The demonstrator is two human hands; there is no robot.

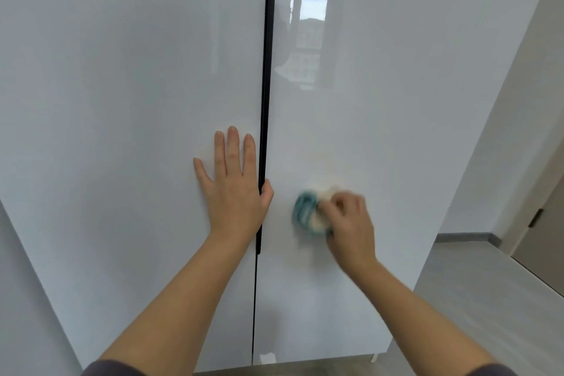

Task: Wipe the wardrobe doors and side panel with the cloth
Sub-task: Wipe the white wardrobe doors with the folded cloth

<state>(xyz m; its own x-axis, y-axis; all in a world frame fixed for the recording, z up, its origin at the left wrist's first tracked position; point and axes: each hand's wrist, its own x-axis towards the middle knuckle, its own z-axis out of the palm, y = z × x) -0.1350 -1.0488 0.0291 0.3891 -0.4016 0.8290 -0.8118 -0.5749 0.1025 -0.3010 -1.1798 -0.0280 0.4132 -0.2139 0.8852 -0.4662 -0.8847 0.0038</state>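
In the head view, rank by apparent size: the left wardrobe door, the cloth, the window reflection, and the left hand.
1. Left wardrobe door, by far.
2. Left hand and window reflection: too alike to rank.
3. Cloth, blurred and partly hidden under the right hand.

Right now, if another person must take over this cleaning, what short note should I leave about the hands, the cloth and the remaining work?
Left hand: open, flat on the left door, thumb over the black handle strip between the doors.
Right hand: shut on the cloth, a bunched teal and cream cloth pressed to the right door at its lower middle; motion blur suggests active wiping.
Done: cannot tell how much is already wiped.
Left: likely the rest of the right door, the left door and the side panel at the right.
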